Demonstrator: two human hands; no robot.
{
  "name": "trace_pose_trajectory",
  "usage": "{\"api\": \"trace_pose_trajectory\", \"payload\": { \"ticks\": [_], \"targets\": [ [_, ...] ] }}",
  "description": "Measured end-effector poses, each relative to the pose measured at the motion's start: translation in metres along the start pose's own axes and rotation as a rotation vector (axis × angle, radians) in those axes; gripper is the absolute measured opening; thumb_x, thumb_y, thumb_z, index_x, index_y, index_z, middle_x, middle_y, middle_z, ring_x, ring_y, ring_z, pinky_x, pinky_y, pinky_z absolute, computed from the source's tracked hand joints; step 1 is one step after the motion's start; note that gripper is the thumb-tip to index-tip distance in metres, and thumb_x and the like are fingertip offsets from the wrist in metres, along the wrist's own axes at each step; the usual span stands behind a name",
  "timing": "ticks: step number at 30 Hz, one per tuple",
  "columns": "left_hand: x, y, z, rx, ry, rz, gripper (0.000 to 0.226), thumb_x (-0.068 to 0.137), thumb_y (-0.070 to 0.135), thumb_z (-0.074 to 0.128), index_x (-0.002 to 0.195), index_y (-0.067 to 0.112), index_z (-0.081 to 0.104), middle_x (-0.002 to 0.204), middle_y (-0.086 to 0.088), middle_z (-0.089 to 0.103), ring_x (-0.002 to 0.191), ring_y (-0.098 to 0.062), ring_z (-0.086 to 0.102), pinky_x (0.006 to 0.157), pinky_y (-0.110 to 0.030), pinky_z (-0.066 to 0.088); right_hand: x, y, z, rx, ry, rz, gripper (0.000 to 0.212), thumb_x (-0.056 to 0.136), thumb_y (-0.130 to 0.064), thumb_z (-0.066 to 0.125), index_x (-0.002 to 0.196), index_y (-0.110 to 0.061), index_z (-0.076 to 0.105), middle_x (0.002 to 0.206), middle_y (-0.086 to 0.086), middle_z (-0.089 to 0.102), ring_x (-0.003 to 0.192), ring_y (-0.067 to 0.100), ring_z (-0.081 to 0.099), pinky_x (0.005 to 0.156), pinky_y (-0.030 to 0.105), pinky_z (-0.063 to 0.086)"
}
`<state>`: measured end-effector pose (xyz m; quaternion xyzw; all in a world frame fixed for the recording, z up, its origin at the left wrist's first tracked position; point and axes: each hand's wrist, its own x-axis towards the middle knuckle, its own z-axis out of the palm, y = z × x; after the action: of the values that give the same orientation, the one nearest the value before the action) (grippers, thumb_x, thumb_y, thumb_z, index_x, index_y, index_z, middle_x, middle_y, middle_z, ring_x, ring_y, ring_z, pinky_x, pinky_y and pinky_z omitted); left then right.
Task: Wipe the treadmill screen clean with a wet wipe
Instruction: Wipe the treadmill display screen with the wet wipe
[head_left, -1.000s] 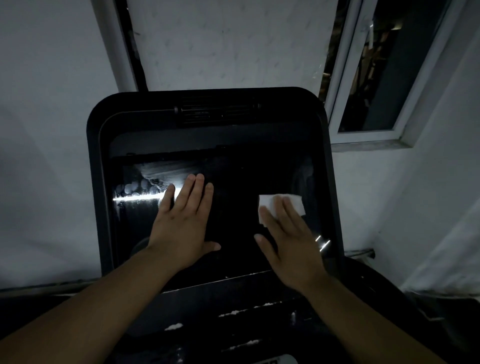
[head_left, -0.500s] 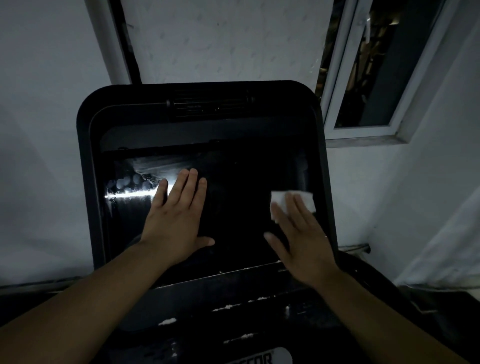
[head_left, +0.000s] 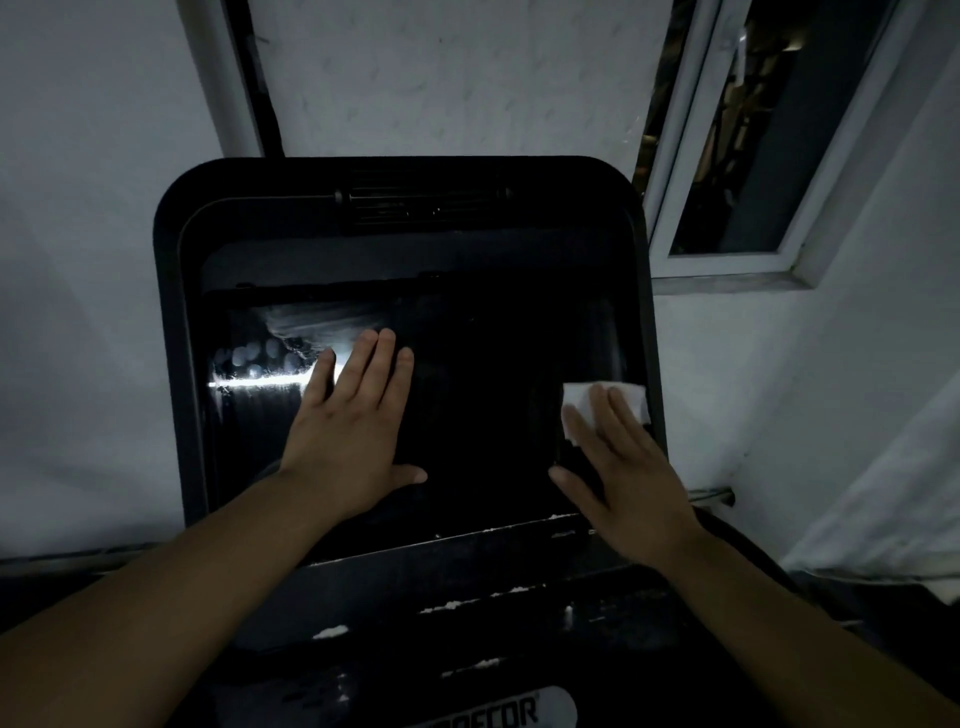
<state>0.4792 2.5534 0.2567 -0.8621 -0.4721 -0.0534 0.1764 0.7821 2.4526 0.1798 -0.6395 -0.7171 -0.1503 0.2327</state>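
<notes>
The black treadmill screen (head_left: 488, 395) fills the middle of the head view, set in a dark console frame (head_left: 171, 322). My left hand (head_left: 353, 431) lies flat on the screen's left half, fingers straight and together. My right hand (head_left: 623, 467) presses a white wet wipe (head_left: 582, 402) against the screen's right edge with straight fingers; part of the wipe is under the fingers. A bright streak and smeared patches show on the glass left of my left hand.
A white wall stands behind the console. A window with a white frame (head_left: 727, 267) is at the upper right. Below the screen the dark console deck (head_left: 467, 597) carries white flecks and a logo plate (head_left: 498, 717).
My right hand has slid the wipe rightward across the screen to its right edge. My left hand has stayed flat in the same spot on the glass.
</notes>
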Motion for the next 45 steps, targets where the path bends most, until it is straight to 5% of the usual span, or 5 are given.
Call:
{"api": "trace_pose_trajectory", "payload": {
  "ticks": [6,14,33,41,45],
  "targets": [
    [0.0,0.001,-0.002,0.0,-0.016,-0.006,0.131,0.08,0.083,0.052,0.156,0.01,-0.026,0.163,-0.014,-0.035,0.149,-0.027,-0.035,0.124,-0.055,-0.01,0.078,0.01,-0.021,-0.011,-0.016,0.074,0.088,0.096,-0.078,0.012,0.162,-0.022,0.023,0.171,0.013,0.007,0.158,0.029,-0.001,0.126,0.045,0.014],
    [-0.001,0.001,-0.003,0.002,-0.019,-0.01,0.131,0.08,0.083,0.052,0.155,0.011,-0.027,0.164,-0.014,-0.033,0.15,-0.027,-0.034,0.124,-0.054,-0.01,-0.061,-0.035,0.023,0.023,-0.009,0.036,0.073,0.104,-0.063,0.036,0.161,-0.019,0.026,0.17,0.013,0.013,0.158,0.031,0.007,0.124,0.048,0.024],
    [0.0,0.0,-0.002,0.013,-0.033,-0.008,0.131,0.08,0.083,0.052,0.154,0.011,-0.028,0.163,-0.014,-0.035,0.15,-0.027,-0.034,0.124,-0.055,-0.008,-0.052,-0.008,0.016,-0.055,0.009,0.072,0.075,0.103,-0.064,0.036,0.16,-0.015,0.03,0.169,0.017,0.017,0.158,0.033,0.011,0.119,0.056,0.034],
    [0.0,-0.001,-0.001,0.006,-0.028,-0.004,0.131,0.079,0.084,0.051,0.155,0.011,-0.028,0.163,-0.014,-0.035,0.149,-0.027,-0.034,0.124,-0.055,-0.007,-0.051,-0.096,0.04,-0.017,0.005,0.003,0.079,0.1,-0.067,0.043,0.16,-0.018,0.031,0.17,0.013,0.014,0.158,0.03,0.008,0.126,0.047,0.019],
    [0.001,-0.001,0.0,0.012,-0.029,-0.005,0.131,0.08,0.084,0.05,0.155,0.011,-0.028,0.163,-0.014,-0.036,0.149,-0.027,-0.035,0.124,-0.055,-0.009,-0.063,-0.053,0.028,-0.055,0.016,0.048,0.074,0.102,-0.064,0.041,0.159,-0.017,0.033,0.169,0.015,0.019,0.157,0.032,0.014,0.12,0.052,0.034]
  ]
}}
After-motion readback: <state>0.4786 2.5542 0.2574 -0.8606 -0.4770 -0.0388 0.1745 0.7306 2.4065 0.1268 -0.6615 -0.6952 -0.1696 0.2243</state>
